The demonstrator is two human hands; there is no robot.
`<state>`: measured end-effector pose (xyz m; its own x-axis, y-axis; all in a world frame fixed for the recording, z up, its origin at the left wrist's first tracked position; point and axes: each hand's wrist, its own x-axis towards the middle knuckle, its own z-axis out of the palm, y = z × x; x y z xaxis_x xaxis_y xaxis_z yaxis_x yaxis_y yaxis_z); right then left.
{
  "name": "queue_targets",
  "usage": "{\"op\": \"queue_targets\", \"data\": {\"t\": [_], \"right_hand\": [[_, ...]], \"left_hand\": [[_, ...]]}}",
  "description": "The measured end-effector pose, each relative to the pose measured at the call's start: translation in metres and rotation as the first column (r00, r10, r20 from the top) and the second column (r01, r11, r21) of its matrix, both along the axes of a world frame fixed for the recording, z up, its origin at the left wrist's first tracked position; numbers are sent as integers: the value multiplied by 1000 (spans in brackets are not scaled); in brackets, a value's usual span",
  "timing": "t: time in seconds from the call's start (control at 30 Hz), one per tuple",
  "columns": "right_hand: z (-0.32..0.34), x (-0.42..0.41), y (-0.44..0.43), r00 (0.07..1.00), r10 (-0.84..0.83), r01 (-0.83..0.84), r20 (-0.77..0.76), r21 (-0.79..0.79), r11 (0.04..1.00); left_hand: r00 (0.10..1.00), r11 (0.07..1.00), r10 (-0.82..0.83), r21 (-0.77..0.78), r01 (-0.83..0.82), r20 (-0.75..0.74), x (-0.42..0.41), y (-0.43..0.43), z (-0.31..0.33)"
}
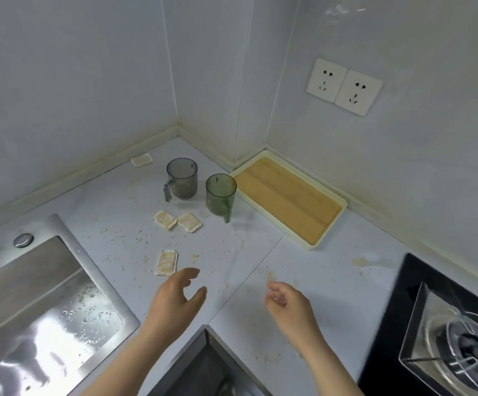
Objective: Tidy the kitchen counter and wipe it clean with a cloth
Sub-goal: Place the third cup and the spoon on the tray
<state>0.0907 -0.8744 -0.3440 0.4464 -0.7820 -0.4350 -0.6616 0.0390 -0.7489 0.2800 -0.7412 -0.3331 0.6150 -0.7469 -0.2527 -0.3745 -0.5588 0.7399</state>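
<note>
Left hand and right hand above the near edge of the table, both empty, fingers loosely curled and holding nothing. Just beyond the left hand's fingertips lies the near packet. Farther beyond it are a second packet and a third packet, side by side, then a grey cup and a green cup, both upright and apart. A fourth packet lies by the wall, farthest from the left hand. Beyond the right hand, against the wall, is a tray. Crumbs are scattered around both hands. A sink lies left of the left hand and a stove right of the right hand.
</note>
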Motion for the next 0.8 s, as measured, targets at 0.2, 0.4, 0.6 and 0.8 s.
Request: {"op": "queue_targets", "data": {"t": [0.2,0.4,0.6,0.8], "right_hand": [[-15,5,-11,997,61,-58,-48,62,996],[-14,34,-24,996,60,-56,-66,62,996],[-6,84,-37,998,42,-41,-54,25,999],[3,141,-63,998,-65,65,26,-5,998]], "left_hand": [[994,996,79,47,-75,-78,4,12,-21],[988,996,83,26,-80,-133,40,1,-27],[984,997,60,-37,-67,-170,84,-22,-27],[980,991,98,-72,-112,-173,123,-47,-23]]}}
